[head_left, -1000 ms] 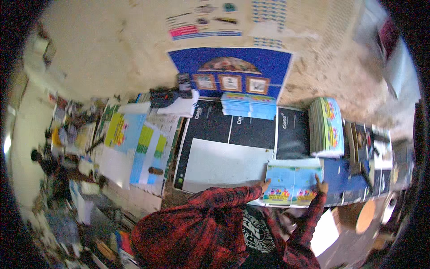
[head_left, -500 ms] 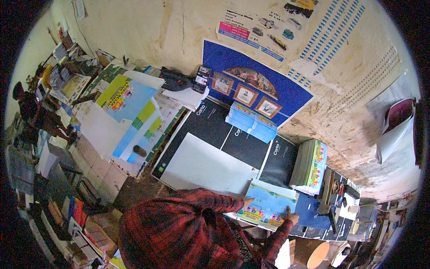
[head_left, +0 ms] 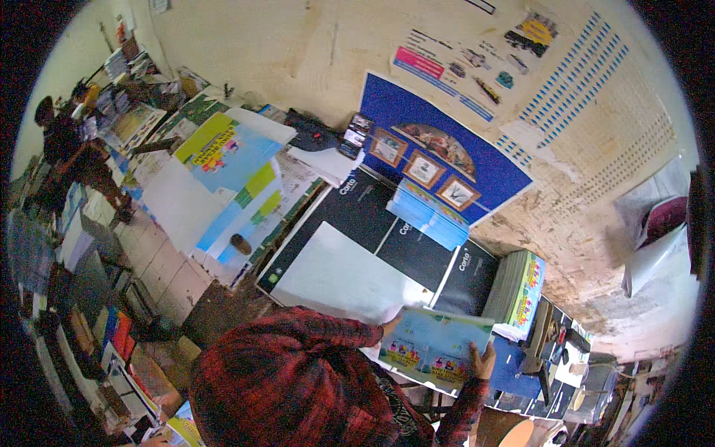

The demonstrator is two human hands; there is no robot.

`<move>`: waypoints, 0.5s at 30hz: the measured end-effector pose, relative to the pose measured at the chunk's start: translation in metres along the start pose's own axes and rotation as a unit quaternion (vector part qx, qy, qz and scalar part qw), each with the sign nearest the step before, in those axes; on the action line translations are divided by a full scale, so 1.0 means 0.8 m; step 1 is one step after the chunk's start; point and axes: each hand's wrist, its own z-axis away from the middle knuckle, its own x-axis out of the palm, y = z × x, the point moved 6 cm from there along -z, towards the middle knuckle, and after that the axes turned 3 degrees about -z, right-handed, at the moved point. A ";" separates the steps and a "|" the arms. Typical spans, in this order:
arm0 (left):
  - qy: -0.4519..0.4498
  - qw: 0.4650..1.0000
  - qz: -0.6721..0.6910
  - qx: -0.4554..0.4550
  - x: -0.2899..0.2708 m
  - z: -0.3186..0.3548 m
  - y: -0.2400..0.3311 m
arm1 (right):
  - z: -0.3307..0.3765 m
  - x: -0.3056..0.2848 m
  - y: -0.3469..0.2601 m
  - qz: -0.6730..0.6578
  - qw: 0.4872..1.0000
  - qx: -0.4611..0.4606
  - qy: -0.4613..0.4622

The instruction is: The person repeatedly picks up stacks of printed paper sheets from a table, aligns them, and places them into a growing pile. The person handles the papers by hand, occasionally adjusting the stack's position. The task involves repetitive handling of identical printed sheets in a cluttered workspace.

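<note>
A printed sheet (head_left: 436, 344), light blue with yellow-green bands and colourful figures, is held tilted over the front edge of the table. On its left edge, near the upper corner, is my left hand (head_left: 392, 323), its fingers partly hidden. My right hand (head_left: 482, 362) grips the right edge, with fingers showing over the printed face. Directly behind the sheet, to the right, stands a thick stack of similar printed sheets (head_left: 515, 294). A big white sheet (head_left: 350, 268) lies on the black tabletop (head_left: 417, 253) left of my hands.
Blue printed stacks (head_left: 428, 212) stand at the back, beside a phone (head_left: 356, 135) propped upright. Metal-and-wood tools (head_left: 538, 350) sit to the right. Printed sheets (head_left: 231, 160) cover another table at the left. A person (head_left: 82, 160) works further off, far left.
The printed sheet has come up off the table and shifted left, now tilted. My right hand has moved from its lower right area to gripping the right edge. The whole view has shifted slightly.
</note>
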 end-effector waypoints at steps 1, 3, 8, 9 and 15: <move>0.025 1.000 -0.003 0.010 -0.027 0.009 0.002 | -0.010 0.025 -0.065 0.019 0.998 -0.055 0.002; 0.063 0.997 -0.013 0.034 -0.073 0.025 0.014 | -0.015 0.067 -0.201 0.077 0.990 -0.117 0.009; 0.184 0.976 -0.062 0.096 -0.197 0.070 0.063 | 0.047 0.205 -0.309 0.315 0.908 -0.269 -0.062; 0.200 0.972 -0.073 0.100 -0.212 0.074 0.067 | 0.068 0.237 -0.326 0.302 0.883 -0.341 -0.112; 0.298 0.941 -0.103 0.122 -0.251 0.068 0.010 | 0.026 0.384 -0.144 0.121 0.928 0.015 -0.352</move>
